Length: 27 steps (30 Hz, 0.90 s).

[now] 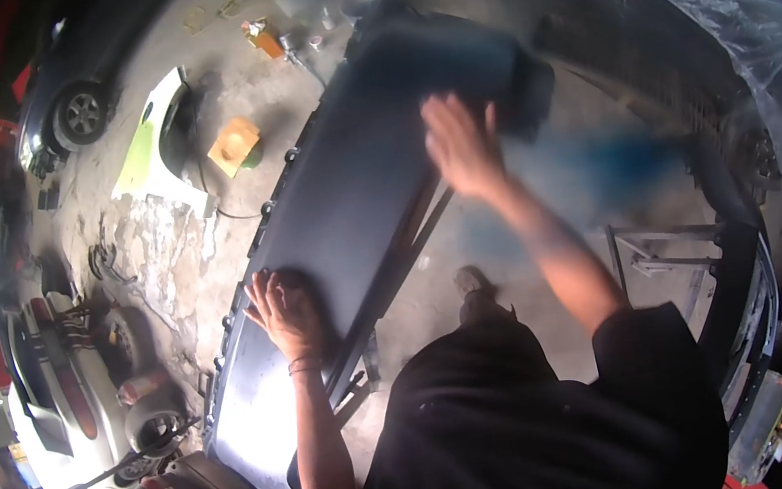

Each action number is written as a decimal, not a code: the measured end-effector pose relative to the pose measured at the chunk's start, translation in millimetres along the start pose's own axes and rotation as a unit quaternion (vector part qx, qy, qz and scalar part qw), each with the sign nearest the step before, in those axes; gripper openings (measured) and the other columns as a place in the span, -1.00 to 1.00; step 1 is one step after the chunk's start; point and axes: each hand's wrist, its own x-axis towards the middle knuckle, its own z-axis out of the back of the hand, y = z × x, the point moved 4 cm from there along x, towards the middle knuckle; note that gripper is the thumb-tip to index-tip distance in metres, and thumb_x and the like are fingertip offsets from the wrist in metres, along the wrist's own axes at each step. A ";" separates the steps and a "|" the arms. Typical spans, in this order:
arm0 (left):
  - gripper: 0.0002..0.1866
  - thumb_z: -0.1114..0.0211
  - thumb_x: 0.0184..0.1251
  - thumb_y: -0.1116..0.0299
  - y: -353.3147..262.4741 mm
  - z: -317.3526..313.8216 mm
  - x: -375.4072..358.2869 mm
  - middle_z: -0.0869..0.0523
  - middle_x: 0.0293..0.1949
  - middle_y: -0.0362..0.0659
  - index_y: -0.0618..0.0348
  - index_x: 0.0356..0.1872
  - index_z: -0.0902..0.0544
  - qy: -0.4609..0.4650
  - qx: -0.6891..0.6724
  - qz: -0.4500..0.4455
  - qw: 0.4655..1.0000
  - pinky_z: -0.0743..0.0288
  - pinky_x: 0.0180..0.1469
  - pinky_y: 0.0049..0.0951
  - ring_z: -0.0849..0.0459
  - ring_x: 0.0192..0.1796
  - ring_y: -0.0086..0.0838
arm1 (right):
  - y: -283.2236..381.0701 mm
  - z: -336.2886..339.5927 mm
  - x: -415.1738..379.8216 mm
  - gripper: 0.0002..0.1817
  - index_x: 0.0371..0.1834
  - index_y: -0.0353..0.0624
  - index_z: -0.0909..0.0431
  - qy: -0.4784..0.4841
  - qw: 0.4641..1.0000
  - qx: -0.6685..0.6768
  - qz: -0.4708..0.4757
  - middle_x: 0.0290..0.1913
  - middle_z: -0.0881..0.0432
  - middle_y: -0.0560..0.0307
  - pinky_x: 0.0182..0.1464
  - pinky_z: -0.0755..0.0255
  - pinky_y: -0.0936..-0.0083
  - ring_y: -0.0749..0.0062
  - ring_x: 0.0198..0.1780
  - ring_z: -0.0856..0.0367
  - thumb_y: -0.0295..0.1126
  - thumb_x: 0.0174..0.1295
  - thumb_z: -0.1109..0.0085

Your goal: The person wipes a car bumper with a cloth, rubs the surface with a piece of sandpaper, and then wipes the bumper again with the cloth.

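A long, dark grey car body panel [333, 192] with clips along its far edge runs diagonally in front of me, raised above the floor on a stand. My left hand [282, 316] lies on its lower left part with the fingers spread, close to a bright reflection. Further up, my right hand [463, 148] reaches over the near edge of the panel. Its fingers are stretched out and slightly blurred, and nothing shows in them.
On the concrete floor to the left are a pale green and white fender [145, 155] and an orange square piece [235, 146]. An orange container [263, 41] stands beyond. Parked cars line the left side. A metal frame [660, 250] and plastic sheeting [709, 5] are on the right.
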 end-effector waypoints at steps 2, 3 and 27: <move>-0.41 -0.37 0.53 0.23 3.8 -3.3 -0.7 -0.41 0.77 -0.10 -0.07 0.56 -0.57 -0.012 0.016 -0.020 1.000 0.22 0.83 0.39 -0.16 0.86 0.05 | -30.2 -6.4 34.0 -0.39 0.77 -0.07 -0.37 -0.034 0.997 0.017 -0.071 0.81 -0.34 0.13 0.70 0.05 -0.68 0.08 0.86 -0.11 -0.06 0.80 0.12; -0.41 -0.36 0.54 0.20 4.8 -5.2 0.3 -0.43 0.76 -0.10 -0.07 0.57 -0.56 -0.008 0.028 -0.026 0.999 0.22 0.83 0.38 -0.17 0.86 0.06 | -12.5 -2.7 34.3 -0.38 0.76 -0.11 -0.37 -0.023 0.996 0.023 -0.086 0.79 -0.36 0.10 0.71 0.07 -0.68 0.04 0.84 -0.14 -0.06 0.79 0.10; -0.39 -0.34 0.54 0.15 12.0 -3.7 0.0 -0.39 0.77 -0.03 -0.06 0.58 -0.54 0.004 -0.010 0.018 1.000 0.18 0.85 0.30 -0.17 0.87 -0.01 | 29.3 17.3 -14.5 -0.37 0.70 -0.05 -0.49 0.062 0.983 0.124 0.123 0.79 -0.33 0.05 0.74 0.24 -0.70 0.00 0.86 -0.10 -0.06 0.66 -0.15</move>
